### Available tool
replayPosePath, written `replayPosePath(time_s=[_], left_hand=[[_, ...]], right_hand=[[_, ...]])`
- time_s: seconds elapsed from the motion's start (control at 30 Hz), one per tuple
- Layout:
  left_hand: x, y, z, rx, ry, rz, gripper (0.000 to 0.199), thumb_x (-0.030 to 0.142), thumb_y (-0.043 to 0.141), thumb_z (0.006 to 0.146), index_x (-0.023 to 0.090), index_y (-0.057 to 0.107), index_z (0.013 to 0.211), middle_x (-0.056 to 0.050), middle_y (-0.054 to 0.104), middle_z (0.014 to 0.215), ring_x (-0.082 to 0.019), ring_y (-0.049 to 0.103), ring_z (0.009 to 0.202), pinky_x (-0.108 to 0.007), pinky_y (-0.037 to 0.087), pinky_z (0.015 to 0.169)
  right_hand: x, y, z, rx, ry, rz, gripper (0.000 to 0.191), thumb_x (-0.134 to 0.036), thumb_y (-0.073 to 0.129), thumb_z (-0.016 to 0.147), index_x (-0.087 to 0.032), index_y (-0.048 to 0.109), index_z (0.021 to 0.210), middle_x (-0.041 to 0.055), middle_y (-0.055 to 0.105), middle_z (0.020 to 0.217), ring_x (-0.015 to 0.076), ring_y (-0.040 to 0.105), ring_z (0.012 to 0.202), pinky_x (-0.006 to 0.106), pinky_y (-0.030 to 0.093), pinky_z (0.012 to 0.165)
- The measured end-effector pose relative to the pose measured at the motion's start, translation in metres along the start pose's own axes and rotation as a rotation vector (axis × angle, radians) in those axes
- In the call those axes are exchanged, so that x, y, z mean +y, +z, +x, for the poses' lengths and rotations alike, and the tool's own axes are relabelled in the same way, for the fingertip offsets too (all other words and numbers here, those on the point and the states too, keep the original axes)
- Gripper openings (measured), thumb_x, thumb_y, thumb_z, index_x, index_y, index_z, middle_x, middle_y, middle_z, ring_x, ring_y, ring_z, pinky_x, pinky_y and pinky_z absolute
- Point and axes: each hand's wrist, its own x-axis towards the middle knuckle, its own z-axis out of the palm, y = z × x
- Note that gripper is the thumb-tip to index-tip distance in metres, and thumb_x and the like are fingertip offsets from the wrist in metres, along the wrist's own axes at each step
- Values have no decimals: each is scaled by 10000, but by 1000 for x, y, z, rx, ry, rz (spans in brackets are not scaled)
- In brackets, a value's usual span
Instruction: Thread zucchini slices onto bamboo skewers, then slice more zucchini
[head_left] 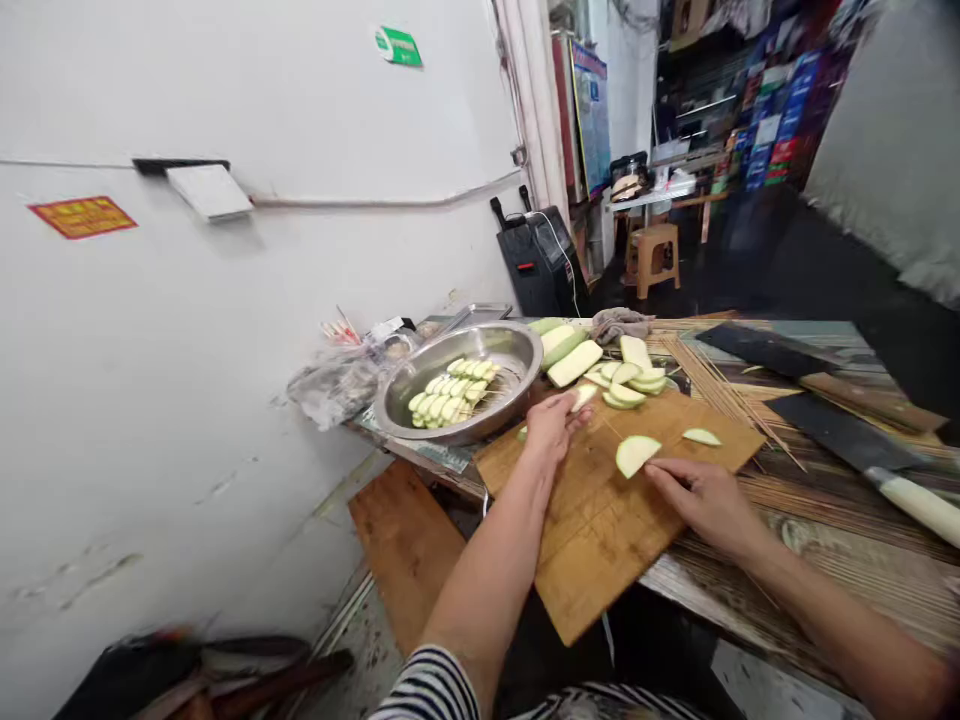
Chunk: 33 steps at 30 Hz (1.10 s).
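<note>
Pale half-moon squash slice with green rind [637, 456] sits over the brown wooden cutting board [592, 545], just left of the right hand [697, 495], whose grip pinches its edge; its long axis slants from near left to far right. Farther left, the left hand [553, 425] pinches a second pale slice [584, 398].

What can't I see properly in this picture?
All in the head view:
Left hand: its palm, hidden by its own back.
Bowl: the floor under the slices, covered by them.
White knife handle: its end, cut off by the picture's right edge.
Green sign: its words, too small.
Boxes: labels, blurred.
</note>
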Motion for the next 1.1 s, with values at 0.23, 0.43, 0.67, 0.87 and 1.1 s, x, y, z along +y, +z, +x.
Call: replayPosePath(time_s=[0.23, 0.43, 0.67, 0.87, 1.1], left_hand=[[-3, -1, 1, -15, 12, 20, 70, 116, 640, 755, 52, 647, 783, -94, 671, 682, -109, 621, 570, -207, 507, 572], [-3, 0, -1, -19, 43, 51, 75, 112, 651, 742, 46, 652, 776, -91, 669, 668, -102, 612, 540, -214, 509, 571], [-4, 3, -2, 34, 99, 141, 81, 129, 690, 700, 56, 663, 724, -54, 642, 603, -79, 560, 476, -176, 407, 461], [-4, 3, 0, -14, 27, 112, 63, 115, 653, 727, 53, 657, 718, -82, 656, 632, -47, 520, 446, -147, 339, 421], [-7, 3, 1, -21, 39, 114, 87, 130, 683, 687, 52, 655, 713, -80, 649, 613, -51, 515, 450, -154, 340, 428]], right_hand=[[1, 0, -8, 24, 8, 19, 306, -368, 487, 773, -200, 743, 791, 24, 735, 841, 234, 681, 773, 303, 521, 662], [4, 2, -7, 25, 22, 11, 302, -362, 478, 783, -199, 732, 773, 26, 735, 818, 231, 674, 764, 296, 502, 646], [8, 4, -7, 5, 42, -32, 298, -353, 467, 796, -201, 723, 781, 18, 732, 817, 208, 663, 745, 287, 469, 652], [8, 5, -7, 21, 28, -35, 301, -352, 459, 808, -198, 716, 775, 14, 729, 794, 194, 655, 715, 276, 452, 633], [7, 5, -6, 13, 15, -64, 315, -351, 445, 813, -195, 710, 743, 22, 725, 782, 195, 648, 703, 275, 446, 625]])
